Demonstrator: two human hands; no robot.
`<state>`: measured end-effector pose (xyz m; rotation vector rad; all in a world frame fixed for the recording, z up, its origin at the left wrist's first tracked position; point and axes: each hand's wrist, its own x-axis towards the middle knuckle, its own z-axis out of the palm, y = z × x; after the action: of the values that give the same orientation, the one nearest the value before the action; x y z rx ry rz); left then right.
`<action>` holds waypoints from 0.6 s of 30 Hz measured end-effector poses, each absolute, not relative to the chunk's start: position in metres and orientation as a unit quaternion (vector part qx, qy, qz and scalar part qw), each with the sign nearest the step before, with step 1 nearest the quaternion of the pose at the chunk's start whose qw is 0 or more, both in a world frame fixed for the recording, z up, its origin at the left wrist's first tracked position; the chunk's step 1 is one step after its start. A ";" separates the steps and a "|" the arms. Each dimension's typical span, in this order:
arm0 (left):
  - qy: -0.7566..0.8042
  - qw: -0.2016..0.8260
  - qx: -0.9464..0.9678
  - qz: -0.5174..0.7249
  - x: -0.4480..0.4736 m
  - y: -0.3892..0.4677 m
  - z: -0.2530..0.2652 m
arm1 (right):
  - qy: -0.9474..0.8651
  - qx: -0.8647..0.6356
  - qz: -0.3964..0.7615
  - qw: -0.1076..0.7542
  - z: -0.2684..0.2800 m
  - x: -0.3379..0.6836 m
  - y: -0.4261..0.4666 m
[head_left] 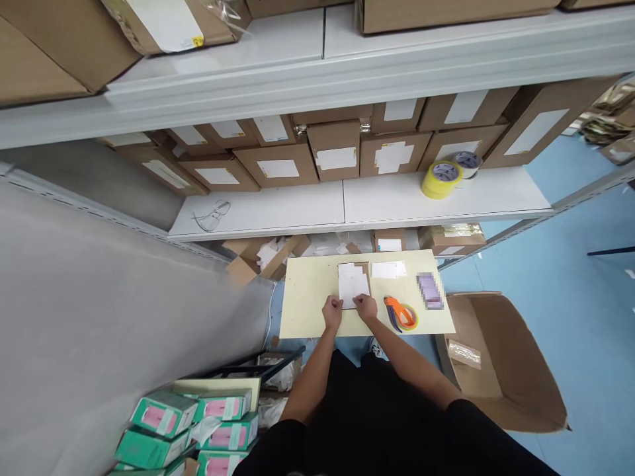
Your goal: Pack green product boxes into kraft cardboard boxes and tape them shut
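Note:
A small flat piece of brown cardboard (366, 267), perhaps a slim box, lies on the cream tabletop (307, 291). White paper labels (353, 284) cover most of its top, with stepped, uneven edges. My left hand (333, 312) pinches the near left corner of the labels. At the near right corner, the fingers of my right hand (366, 308) are closed on the same paper. An orange tape dispenser (401, 313) lies right of my right hand, over a yellow-edged tape roll. Behind it sits a stack of white labels (388, 270).
A blurred purple item (429, 291) lies at the table's right. Shelves ahead hold labelled cartons (278, 168), yellow tape rolls (439, 180) and glasses (212, 216). A large open carton (516, 357) stands at right on the floor; green boxes (163, 416) are stacked at lower left.

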<state>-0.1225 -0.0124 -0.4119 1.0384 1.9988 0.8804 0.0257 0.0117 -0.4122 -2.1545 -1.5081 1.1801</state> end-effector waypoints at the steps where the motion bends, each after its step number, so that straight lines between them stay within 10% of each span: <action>1: 0.775 0.351 0.403 0.337 -0.122 -0.013 -0.412 | -0.521 -0.741 0.406 0.123 -0.411 0.027 0.012; 18: 0.806 0.362 0.437 0.170 -0.138 -0.005 -0.406 | -0.494 -0.804 0.331 -0.004 -0.385 0.015 0.015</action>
<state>-0.1384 -0.0047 -0.4062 1.1251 2.0753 0.4373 0.0151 0.0154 -0.3855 -2.5332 -1.5554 1.0428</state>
